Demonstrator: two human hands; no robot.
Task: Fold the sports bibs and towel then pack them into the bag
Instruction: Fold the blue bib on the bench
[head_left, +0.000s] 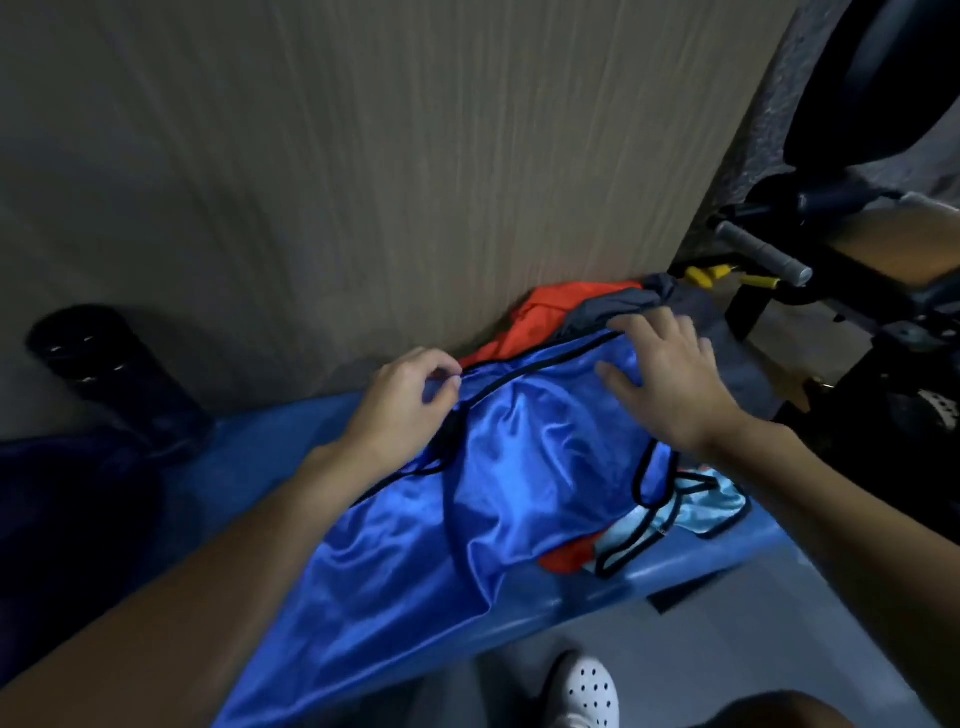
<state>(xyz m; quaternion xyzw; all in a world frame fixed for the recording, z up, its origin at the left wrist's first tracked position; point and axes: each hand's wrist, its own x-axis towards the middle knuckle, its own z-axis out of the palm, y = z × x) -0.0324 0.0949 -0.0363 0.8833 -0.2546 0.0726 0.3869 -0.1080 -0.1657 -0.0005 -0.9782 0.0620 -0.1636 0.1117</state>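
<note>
A shiny blue sports bib (498, 493) with black trim lies spread over the blue bench (675, 577). My left hand (410, 400) pinches its black-edged top corner. My right hand (670, 379) lies flat with spread fingers on the bib's far right edge. Beneath and behind it show an orange bib (540, 317), a light blue bib (696, 509) at the right, and a grey cloth (618, 306) against the wall. A dark bag (62, 499) sits at the left end of the bench.
A wood-grain wall (363, 156) stands right behind the bench. A dark cylinder (109, 369) stands at the left. Black exercise equipment (857, 291) with a grey handle crowds the right. A white perforated shoe (587, 691) is on the grey floor below.
</note>
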